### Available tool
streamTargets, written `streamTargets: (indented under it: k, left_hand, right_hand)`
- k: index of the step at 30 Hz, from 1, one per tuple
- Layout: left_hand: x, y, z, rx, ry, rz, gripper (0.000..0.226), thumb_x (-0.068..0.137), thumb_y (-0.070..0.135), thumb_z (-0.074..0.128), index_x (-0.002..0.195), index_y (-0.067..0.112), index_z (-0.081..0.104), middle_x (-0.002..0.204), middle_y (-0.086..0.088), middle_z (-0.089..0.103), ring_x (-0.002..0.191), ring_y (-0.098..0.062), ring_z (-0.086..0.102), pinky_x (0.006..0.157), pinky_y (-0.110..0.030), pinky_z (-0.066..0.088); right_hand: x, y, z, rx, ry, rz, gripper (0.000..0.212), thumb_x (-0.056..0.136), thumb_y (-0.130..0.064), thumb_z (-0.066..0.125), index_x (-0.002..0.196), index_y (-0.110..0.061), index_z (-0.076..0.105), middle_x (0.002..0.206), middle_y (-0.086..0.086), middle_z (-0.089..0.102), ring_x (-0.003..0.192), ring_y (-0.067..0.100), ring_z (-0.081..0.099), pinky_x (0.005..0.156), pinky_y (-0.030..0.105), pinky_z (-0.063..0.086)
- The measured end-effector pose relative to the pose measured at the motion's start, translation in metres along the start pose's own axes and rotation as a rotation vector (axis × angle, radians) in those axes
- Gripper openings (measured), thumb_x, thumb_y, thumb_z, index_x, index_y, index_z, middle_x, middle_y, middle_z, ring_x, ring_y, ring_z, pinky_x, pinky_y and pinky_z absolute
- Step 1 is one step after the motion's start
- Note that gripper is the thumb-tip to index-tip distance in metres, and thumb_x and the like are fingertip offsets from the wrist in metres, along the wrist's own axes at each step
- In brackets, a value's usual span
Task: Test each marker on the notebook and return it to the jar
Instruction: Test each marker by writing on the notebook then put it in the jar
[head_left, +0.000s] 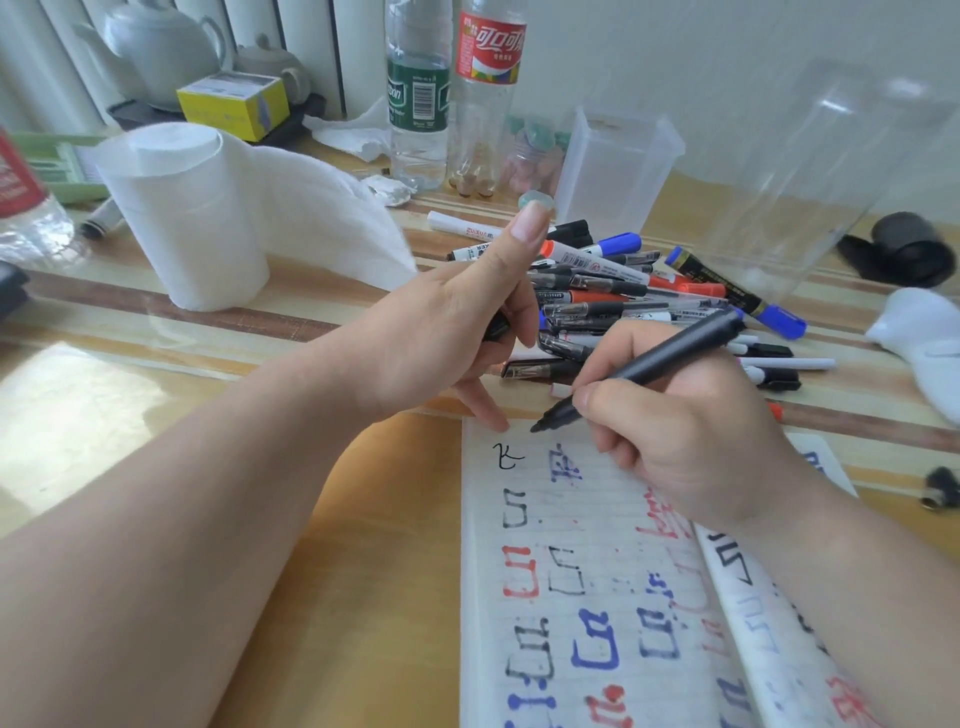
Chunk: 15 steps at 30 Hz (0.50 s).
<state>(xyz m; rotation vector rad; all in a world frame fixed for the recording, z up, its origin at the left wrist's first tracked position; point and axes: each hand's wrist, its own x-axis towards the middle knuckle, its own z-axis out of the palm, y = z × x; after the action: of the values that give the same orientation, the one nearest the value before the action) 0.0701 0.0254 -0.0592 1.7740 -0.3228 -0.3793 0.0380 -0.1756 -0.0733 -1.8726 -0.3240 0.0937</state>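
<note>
gripping a black marker (649, 364) in the curled fingers of the right hand (691, 447), tip just over the notebook (571, 519); holding a dark cap (496, 328) in the curled left hand (441, 332), thumb raised.

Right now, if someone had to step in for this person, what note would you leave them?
Right hand: grips a black marker, with its tip at the top edge of the notebook; I cannot tell if it touches.
Left hand: holds a small black thing, likely the cap, with one finger on the notebook's top edge.
Pile of markers lies on the table beyond the notebook; the clear jar at right looks empty.
Done: the page carries many black, red and blue test marks.
Left: test this marker, cap it and put it in the jar, then work through the pile.
</note>
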Motion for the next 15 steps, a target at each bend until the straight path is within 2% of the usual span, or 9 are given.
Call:
streamTargets:
  k: [3, 5, 7, 10, 12, 15]
  left_hand:
    - [0.002, -0.005, 0.001, -0.122, 0.011, 0.052, 0.088, 0.079, 0.091, 0.030, 0.109, 0.014, 0.060, 0.064, -0.009, 0.043, 0.058, -0.024, 0.036, 0.067, -0.044, 0.050]
    - [0.003, -0.008, 0.001, -0.211, -0.009, 0.090, 0.090, 0.077, 0.095, 0.031, 0.120, 0.020, 0.059, 0.071, -0.015, 0.055, 0.062, -0.026, 0.038, 0.072, -0.046, 0.036]
    - [0.004, -0.011, 0.004, -0.263, -0.059, 0.113, 0.091, 0.074, 0.097, 0.032, 0.126, 0.027, 0.058, 0.081, -0.022, 0.063, 0.063, -0.025, 0.039, 0.070, -0.045, 0.033]
    - [0.005, -0.011, 0.012, -0.296, -0.131, 0.119, 0.089, 0.077, 0.093, 0.028, 0.135, 0.031, 0.054, 0.087, -0.019, 0.067, 0.062, -0.023, 0.039, 0.064, -0.037, 0.038]
    - [0.004, -0.010, 0.015, -0.288, -0.153, 0.130, 0.090, 0.078, 0.088, 0.023, 0.139, 0.030, 0.051, 0.089, -0.019, 0.068, 0.061, -0.022, 0.038, 0.062, -0.032, 0.041]
    - [0.001, -0.003, 0.020, -0.239, -0.152, 0.132, 0.088, 0.082, 0.084, 0.014, 0.140, 0.028, 0.051, 0.091, -0.025, 0.066, 0.059, -0.021, 0.036, 0.061, -0.030, 0.041]
  right_hand:
    - [0.001, 0.003, -0.002, 0.214, -0.002, -0.001, 0.005, 0.070, -0.011, 0.062, 0.068, -0.015, 0.060, 0.045, 0.007, 0.042, 0.039, 0.017, 0.036, 0.042, 0.019, 0.029]
    - [0.002, 0.003, -0.003, 0.419, -0.005, 0.018, 0.006, 0.066, -0.012, 0.062, 0.068, -0.015, 0.057, 0.046, 0.007, 0.034, 0.039, 0.015, 0.026, 0.042, 0.018, 0.023]
    - [0.003, 0.002, -0.004, 0.585, 0.042, 0.031, 0.007, 0.066, -0.007, 0.058, 0.068, -0.013, 0.056, 0.047, 0.005, 0.030, 0.042, 0.013, 0.019, 0.042, 0.018, 0.018]
    - [0.003, -0.002, -0.006, 0.672, 0.120, -0.024, 0.009, 0.072, -0.004, 0.052, 0.072, -0.011, 0.058, 0.050, 0.008, 0.034, 0.044, 0.017, 0.028, 0.041, 0.023, 0.024]
    - [0.003, -0.006, -0.008, 0.684, 0.141, -0.080, 0.014, 0.075, -0.004, 0.053, 0.073, -0.013, 0.063, 0.053, 0.011, 0.038, 0.046, 0.021, 0.036, 0.043, 0.026, 0.034]
    - [0.003, -0.008, -0.012, 0.647, 0.151, -0.122, 0.015, 0.077, -0.003, 0.057, 0.073, -0.013, 0.069, 0.053, 0.010, 0.040, 0.047, 0.022, 0.039, 0.044, 0.028, 0.038]
